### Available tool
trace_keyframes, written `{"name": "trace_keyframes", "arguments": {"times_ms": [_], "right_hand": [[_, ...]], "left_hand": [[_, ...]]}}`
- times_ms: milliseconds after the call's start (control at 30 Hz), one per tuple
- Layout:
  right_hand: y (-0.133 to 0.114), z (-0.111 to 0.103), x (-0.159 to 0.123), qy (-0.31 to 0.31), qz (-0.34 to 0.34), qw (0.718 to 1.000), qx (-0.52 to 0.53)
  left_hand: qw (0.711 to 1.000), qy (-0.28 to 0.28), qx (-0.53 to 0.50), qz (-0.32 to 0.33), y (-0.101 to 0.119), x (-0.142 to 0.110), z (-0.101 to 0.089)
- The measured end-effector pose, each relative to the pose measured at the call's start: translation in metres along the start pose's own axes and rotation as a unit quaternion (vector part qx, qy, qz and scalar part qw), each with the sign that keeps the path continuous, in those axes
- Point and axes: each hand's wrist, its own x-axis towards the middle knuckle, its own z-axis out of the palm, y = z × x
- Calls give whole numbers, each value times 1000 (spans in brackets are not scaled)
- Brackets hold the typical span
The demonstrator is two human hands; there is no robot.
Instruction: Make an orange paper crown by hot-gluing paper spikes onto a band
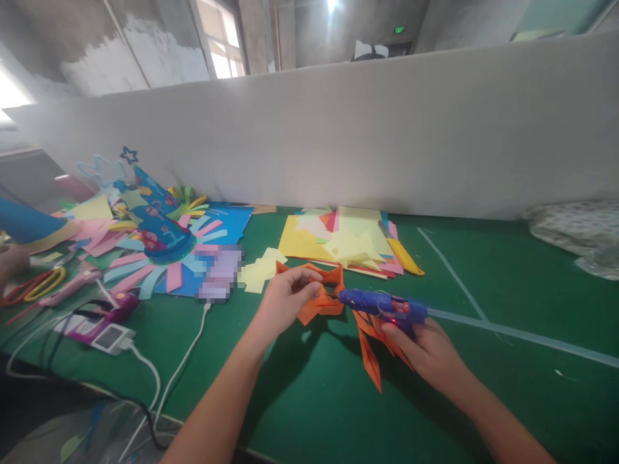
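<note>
My left hand [294, 293] pinches a folded orange paper piece [333, 276], a ring-like shape with pointed flaps, held above the green table. My right hand [425, 348] grips a blue hot glue gun [367, 301] by its handle. The gun's nozzle points left and reaches the orange paper near my left fingertips; whether it touches cannot be made out. A red light glows on the gun, and a long clear glue stick [522, 334] sticks out of its back. More folded orange paper [371, 361] with long points hangs below the gun, partly hidden by my right hand.
Coloured paper sheets [300, 241] and a yellow utility knife [405, 256] lie ahead. To the left are a blue party hat [162, 222], a blurred-out phone [220, 274] on a white cable, scissors [46, 283], a pink glue gun [72, 287] and a power strip [99, 322]. Another person's hand [9, 264] shows far left.
</note>
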Motion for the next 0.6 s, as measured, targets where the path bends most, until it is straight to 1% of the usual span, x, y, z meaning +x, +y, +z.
{"name": "trace_keyframes", "arguments": {"times_ms": [167,433,600], "right_hand": [[0,0,1,3,-4,1000,6],[-5,-2,3,-1,13,1000,19],[-1,-1,1,-2,17,999,33]], "left_hand": [[1000,-9,1,6,0,1,0],[1000,-16,-4,-4,4,1,-3],[999,-31,-16,-4,5,0,-6]]}}
